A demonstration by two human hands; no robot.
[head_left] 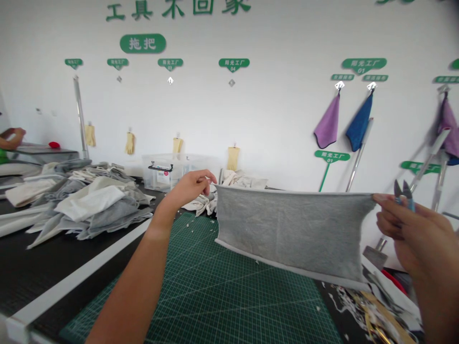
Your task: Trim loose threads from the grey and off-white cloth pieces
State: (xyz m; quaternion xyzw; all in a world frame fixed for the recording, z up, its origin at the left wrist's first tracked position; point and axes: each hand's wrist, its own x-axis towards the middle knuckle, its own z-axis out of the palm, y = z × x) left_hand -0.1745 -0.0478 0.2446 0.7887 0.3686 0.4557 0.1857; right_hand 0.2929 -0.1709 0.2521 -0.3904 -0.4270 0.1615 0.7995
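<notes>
A rectangular piece of grey fabric [290, 234] with pale hemmed edges is stretched across the view, held up by its top edge above a green cutting mat [215, 291]. My left hand [190, 187] pinches its upper left corner. My right hand [398, 224] grips the upper right corner, and small blue-handled thread snips [404, 196] stick up from the same hand. The snips' blades look closed, though the fingers partly hide them.
A heap of grey and white fabric pieces [89, 200] lies on the black table at left. A co-worker's arm [10, 138] shows at the far left. Scraps [373, 306] lie at lower right. Behind stand a clear plastic box [161, 173] and a wall with hanging cloths [359, 123].
</notes>
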